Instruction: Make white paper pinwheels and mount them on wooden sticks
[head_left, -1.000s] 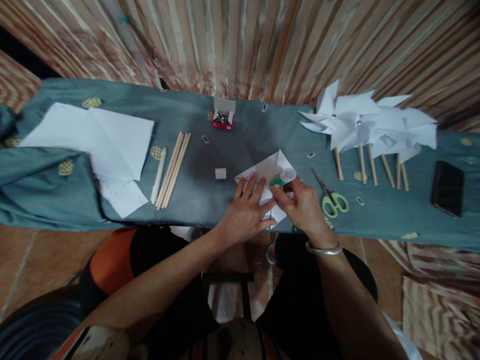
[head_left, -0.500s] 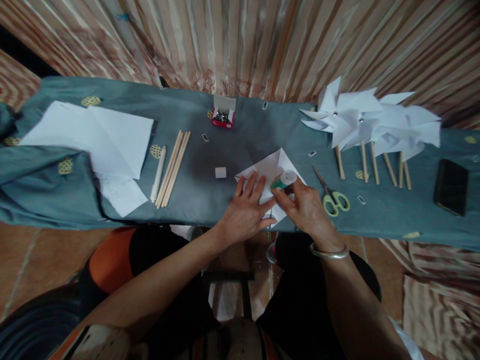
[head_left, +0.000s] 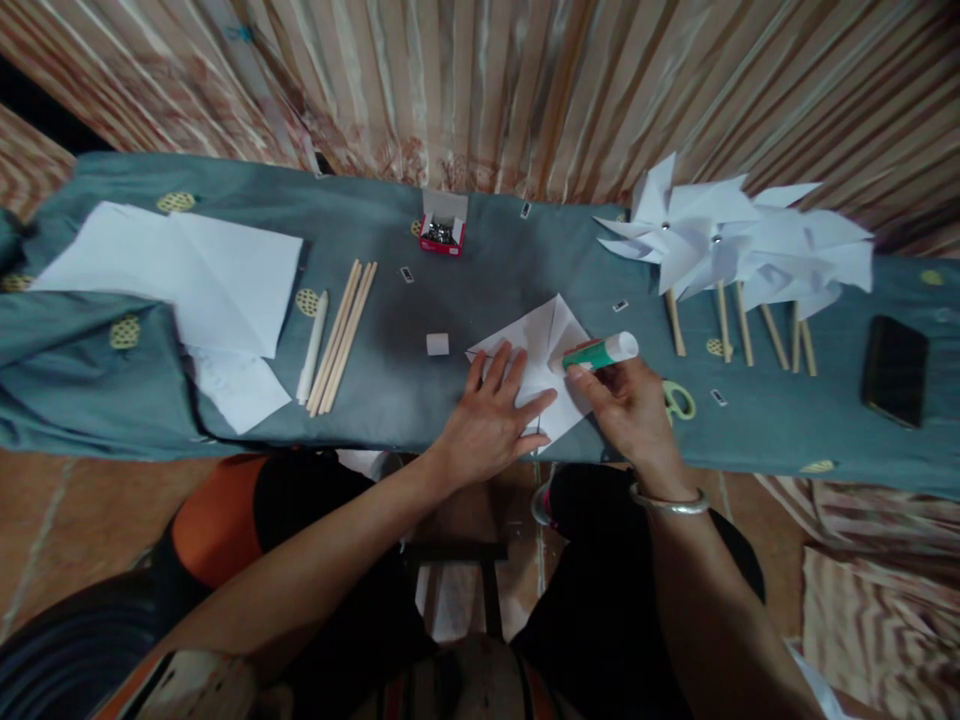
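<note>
Under my left hand lies a white square of paper with cut and creased lines; the fingers are spread flat on its left part. My right hand grips a green and white glue stick, tilted, its left end at the right side of the paper. A small white cap stands to the left of the paper. Scissors with light green handles lie beside my right hand, which hides their blades.
Several paper pinwheels on sticks lie at the right, near a dark phone. An open red box of metal pins sits at the back. Wooden sticks, a white pen and paper sheets lie left.
My right hand has moved right with the glue stick, which now leans over more and covers part of the scissors. My left hand stays flat on the paper.
</note>
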